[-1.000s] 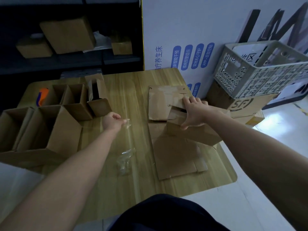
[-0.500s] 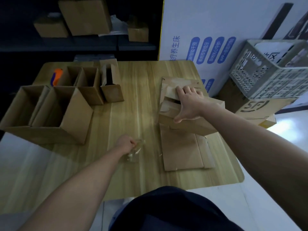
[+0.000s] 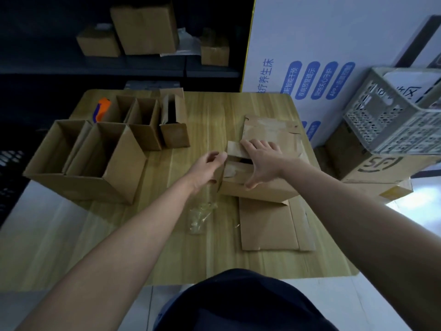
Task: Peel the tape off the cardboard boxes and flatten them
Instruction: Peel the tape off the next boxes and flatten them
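Well, the box (image 3: 257,191) under both hands sits on the wooden bench (image 3: 210,115), and everything else is placed from it. The right hand (image 3: 262,161) lies on top of the box with fingers straight and spread, pressing the upper flap down, the thumb reaching over the near edge; it closes round nothing. The left hand (image 3: 207,170) is at the box's left end, fingers loosely curved with the tips by the flap's corner (whether they grip the cardboard or merely touch it I cannot tell). A dark gap shows between the top flaps, so the box is partly open and not flat. Just left of the box and nearer the person, a crumpled wad of clear tape (image 3: 200,215) lies on the bench; a thin strip seems to run up from it toward the box's left end, too faint to be sure. One flattened sheet (image 3: 269,130) lies behind the box, partly under it, and a second flattened sheet (image 3: 267,225) lies in front of it, its far edge tucked beneath. Well to the left of the box stand several open boxes (image 3: 83,163), the large ones nearer the person and smaller ones behind, with an orange and blue cutter (image 3: 101,109) beyond them. To the right of the box, off the bench, a grey plastic crate (image 3: 393,115) rests on a printed carton (image 3: 372,168). Behind the box rises a white panel (image 3: 310,32) with blue labels.
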`<state>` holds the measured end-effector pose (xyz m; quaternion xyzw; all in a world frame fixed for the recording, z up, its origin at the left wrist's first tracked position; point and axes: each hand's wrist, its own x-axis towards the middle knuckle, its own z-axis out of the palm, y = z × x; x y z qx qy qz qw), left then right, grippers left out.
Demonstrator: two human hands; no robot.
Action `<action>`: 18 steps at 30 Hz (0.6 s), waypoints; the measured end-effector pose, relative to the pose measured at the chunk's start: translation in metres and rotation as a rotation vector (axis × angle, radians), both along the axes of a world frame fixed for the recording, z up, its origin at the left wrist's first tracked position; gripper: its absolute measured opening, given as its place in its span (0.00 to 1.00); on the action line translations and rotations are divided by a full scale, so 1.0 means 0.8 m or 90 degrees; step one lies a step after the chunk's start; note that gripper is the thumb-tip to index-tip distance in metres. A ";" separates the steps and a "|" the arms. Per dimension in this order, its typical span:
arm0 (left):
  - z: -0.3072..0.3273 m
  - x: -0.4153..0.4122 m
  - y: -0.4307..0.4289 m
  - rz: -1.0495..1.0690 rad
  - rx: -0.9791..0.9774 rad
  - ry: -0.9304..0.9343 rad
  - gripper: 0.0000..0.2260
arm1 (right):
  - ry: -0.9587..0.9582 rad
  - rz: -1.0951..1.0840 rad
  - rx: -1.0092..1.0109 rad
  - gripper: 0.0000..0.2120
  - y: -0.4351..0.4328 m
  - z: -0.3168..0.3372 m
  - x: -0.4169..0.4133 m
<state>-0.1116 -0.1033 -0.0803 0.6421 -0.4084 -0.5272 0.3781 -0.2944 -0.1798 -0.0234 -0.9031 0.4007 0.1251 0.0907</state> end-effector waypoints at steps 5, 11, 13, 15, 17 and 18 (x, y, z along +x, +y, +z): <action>0.003 -0.020 -0.011 -0.011 0.002 0.054 0.30 | -0.049 -0.090 0.058 0.50 -0.011 -0.010 -0.039; 0.000 -0.031 -0.023 0.110 -0.051 0.057 0.16 | -0.126 -0.280 0.075 0.37 -0.017 -0.015 -0.092; 0.002 -0.035 -0.026 0.130 -0.065 0.041 0.13 | -0.161 -0.310 0.068 0.33 -0.018 -0.016 -0.094; 0.004 -0.039 -0.027 0.147 -0.074 0.022 0.12 | -0.189 -0.330 0.021 0.24 -0.019 -0.016 -0.093; 0.004 -0.041 -0.027 0.160 -0.082 0.003 0.10 | -0.220 -0.371 -0.005 0.17 -0.019 -0.013 -0.092; 0.004 -0.042 -0.027 0.162 -0.082 -0.004 0.08 | -0.239 -0.396 -0.008 0.18 -0.020 -0.012 -0.092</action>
